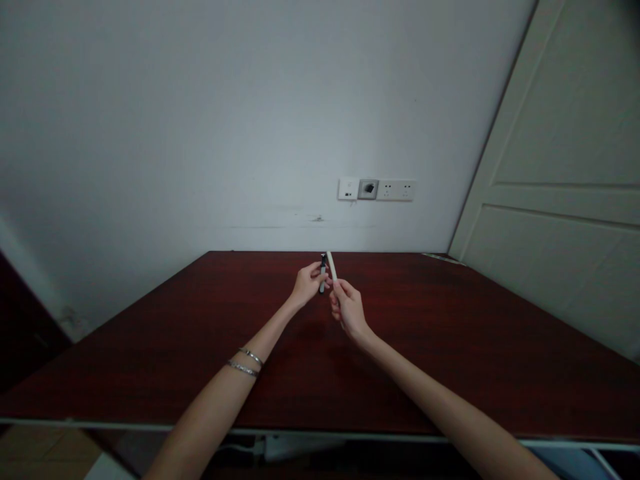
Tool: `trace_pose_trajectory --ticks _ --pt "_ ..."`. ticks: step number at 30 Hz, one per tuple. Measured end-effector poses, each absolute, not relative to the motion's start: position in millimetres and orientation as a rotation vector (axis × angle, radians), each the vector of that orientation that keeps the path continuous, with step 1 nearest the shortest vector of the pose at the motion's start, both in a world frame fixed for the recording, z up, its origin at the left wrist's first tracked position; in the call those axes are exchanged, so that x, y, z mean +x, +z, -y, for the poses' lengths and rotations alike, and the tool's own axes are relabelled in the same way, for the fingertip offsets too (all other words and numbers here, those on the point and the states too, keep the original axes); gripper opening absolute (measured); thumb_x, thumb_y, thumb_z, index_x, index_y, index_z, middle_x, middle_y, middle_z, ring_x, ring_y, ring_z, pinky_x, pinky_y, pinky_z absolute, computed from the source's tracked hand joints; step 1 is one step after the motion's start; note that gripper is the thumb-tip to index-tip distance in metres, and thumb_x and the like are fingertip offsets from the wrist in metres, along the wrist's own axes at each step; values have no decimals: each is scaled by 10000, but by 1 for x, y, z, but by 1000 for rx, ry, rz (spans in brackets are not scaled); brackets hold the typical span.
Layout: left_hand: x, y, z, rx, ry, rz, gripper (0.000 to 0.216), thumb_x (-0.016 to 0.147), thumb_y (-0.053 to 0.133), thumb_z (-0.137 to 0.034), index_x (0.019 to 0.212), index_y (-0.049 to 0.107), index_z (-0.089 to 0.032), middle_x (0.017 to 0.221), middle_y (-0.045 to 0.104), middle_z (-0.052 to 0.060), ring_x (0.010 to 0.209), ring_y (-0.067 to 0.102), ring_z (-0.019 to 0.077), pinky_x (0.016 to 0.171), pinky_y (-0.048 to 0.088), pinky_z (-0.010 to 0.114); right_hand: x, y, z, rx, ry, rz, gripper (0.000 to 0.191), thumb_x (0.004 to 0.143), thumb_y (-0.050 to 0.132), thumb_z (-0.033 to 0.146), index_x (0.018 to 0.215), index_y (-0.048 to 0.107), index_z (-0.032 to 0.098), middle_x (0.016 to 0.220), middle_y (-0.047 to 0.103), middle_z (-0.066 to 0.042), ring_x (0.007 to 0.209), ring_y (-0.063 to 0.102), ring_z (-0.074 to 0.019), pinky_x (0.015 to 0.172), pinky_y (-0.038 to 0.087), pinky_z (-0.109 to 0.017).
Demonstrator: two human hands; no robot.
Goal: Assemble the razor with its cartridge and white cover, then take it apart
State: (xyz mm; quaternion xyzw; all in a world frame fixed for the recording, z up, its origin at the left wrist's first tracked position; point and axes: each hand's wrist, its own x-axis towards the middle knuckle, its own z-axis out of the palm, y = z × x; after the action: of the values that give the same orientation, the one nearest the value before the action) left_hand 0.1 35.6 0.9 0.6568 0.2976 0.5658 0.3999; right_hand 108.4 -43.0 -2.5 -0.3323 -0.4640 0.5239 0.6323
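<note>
My left hand (307, 285) pinches a short, slim grey tool with a black upper end (323, 272), held nearly upright; its exact kind is too small to make out. In my right hand (349, 308) is a thin off-white stick (332, 265), gripped at its lower end and leaning slightly left at the top. The two items are side by side, very close together, above the far middle of the dark red table (250, 293). Whether they touch I cannot tell. Two silver bangles (245, 365) circle my left forearm.
A pale wall (270, 120) rises behind the table, with a row of sockets (395, 190) on it. A light panelled door (565, 187) borders the right side. Below the table's front edge are a cable and a white object (300, 448).
</note>
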Motion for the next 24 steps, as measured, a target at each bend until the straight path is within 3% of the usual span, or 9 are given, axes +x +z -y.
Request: trace_pose_trajectory --ticks 16,21,24 --pt "0 4 -32 1668 1380 -762 227 668 618 -207 874 583 -118 671 629 6 518 577 99 459 435 180 108 0 55 -776 1128 1138 330 752 539 483 875 542 178 530 359 87 351 246 -17 294 180 -126" --pt "-1 2 -35 1725 1387 -704 192 689 601 -181 871 595 -121 707 639 17 621 595 114 564 459 199 115 9 64 -739 1105 1254 469 792 521 429 1223 442 260 564 424 86 343 249 -31 292 191 -139" --pt "-4 3 -39 1772 1430 -706 189 692 603 -176 872 618 -122 756 651 27 680 600 122 623 463 213 130 10 80 -801 973 1378 477 827 484 402 1283 446 266 583 472 60 374 311 -46 330 260 -154"
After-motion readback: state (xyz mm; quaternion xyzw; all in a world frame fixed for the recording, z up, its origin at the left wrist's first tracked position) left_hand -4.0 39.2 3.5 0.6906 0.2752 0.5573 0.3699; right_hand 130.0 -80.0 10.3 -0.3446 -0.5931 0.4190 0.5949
